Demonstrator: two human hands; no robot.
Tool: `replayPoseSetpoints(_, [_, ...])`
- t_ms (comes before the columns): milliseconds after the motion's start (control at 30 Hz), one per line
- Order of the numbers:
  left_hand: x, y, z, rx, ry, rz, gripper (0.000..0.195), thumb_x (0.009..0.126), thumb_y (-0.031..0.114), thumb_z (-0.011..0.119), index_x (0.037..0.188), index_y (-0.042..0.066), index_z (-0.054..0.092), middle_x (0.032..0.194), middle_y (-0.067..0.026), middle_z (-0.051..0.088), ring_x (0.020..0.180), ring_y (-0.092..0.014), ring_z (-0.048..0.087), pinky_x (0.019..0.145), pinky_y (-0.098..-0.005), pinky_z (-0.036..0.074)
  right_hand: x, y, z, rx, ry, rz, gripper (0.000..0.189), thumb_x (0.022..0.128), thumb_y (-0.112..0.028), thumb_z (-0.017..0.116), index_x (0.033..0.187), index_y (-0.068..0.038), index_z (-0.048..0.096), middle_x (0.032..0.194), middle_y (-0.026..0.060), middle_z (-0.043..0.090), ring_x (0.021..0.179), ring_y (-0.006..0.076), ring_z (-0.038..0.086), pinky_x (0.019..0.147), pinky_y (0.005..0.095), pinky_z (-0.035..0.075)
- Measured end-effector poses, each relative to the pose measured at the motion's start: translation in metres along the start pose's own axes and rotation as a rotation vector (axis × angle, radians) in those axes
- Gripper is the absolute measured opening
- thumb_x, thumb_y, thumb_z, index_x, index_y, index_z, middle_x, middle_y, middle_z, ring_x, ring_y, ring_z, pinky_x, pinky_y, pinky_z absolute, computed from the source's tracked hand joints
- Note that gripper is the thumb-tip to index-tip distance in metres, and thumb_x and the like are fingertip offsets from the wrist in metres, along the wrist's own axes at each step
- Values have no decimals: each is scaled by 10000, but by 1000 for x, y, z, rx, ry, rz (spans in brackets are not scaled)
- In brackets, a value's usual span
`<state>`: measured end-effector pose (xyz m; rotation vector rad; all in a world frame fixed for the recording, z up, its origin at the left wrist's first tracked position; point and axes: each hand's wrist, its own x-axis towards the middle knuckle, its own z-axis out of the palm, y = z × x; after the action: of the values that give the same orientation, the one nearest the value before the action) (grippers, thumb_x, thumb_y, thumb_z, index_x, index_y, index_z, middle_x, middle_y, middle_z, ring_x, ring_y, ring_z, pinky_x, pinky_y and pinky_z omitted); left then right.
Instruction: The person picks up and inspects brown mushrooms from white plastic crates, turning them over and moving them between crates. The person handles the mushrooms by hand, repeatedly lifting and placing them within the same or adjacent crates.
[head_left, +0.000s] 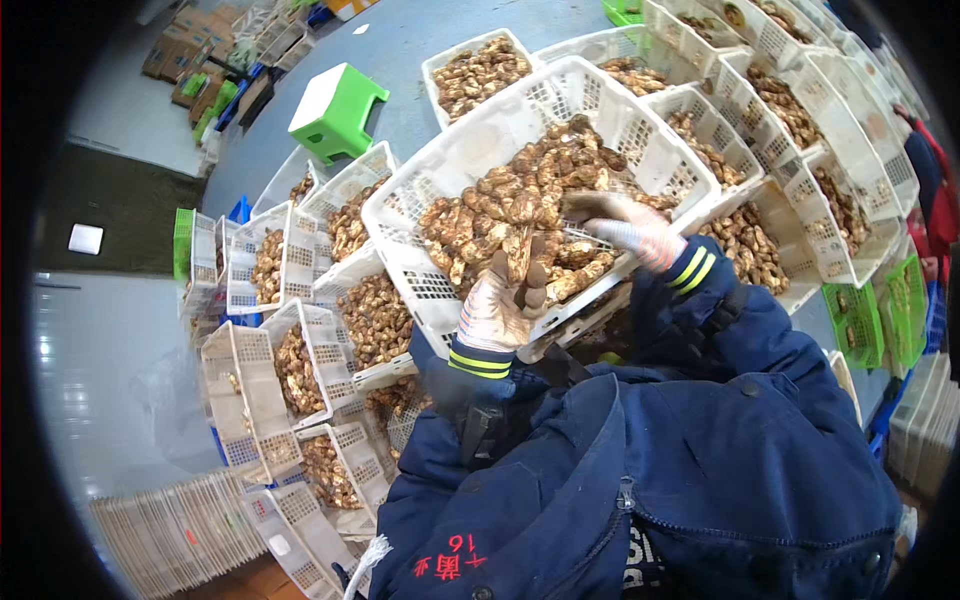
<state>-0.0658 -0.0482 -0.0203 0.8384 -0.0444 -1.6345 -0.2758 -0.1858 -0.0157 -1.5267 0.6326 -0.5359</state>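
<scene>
A large white plastic crate (480, 165) stands before me, holding a heap of brown-and-cream matsutake-like mushrooms (555, 161). My left hand (499, 307), in a soiled striped work glove, grips one thick-stemmed mushroom (519, 247) near the crate's front edge, its cap pointing away from me. Over the right part of the heap is my right hand (630, 225), gloved too and slightly blurred. Its thumb and fingers are apart, with no mushroom visible between them. Whether its fingertips touch the heap I cannot tell.
White crates of mushrooms crowd the left (375, 322) and right (742, 247) sides. A green-and-white stool (337, 109) stands beyond on the blue floor (420, 22). Green baskets (855, 322) lie at far right, near a person's red sleeve (941, 187). Stacked crates (176, 532) stand lower left.
</scene>
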Motion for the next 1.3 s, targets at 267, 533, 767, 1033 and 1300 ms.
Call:
replayPoseSetpoints(267, [12,-30,34,349,41,123,477,915,492,590,1112,59,617,731,-40,602,455,-115,413,408,-251,300,3,-9,41,1057,45,213,304,896,-116,602,1165,24,599,1097,131,666,976,243,654,887,380,516])
replayPoseSetpoints(533, [35,-10,49,644,33,78,361,934,172,596,1247,3,528,728,-35,577,509,-95,512,414,-210,389,-23,-18,-19,686,204,-104,335,869,-168,645,1163,-10,608,979,56,669,848,146,635,810,297,506])
replayPoseSetpoints(767, [98,49,28,853,-66,251,376,904,138,655,1222,-36,557,1048,-111,659,859,-173,649,737,-273,559,-82,49,-190,698,855,9,263,903,-239,623,1039,-15,640,879,91,674,750,207,681,617,369,577])
replayPoseSetpoints(1033, [197,21,41,1924,-320,613,627,780,97,708,1351,0,469,1305,-185,550,1221,-300,512,1069,-365,367,-144,169,-209,534,1023,279,115,839,-172,709,791,-91,643,706,-15,608,658,134,604,599,315,501])
replayPoseSetpoints(1300, [238,-18,50,2525,-256,400,586,763,203,737,1308,188,522,1207,-126,539,1120,-329,533,947,-444,455,-141,155,-218,647,996,249,174,844,-75,668,993,-82,579,855,7,623,779,151,635,684,313,542])
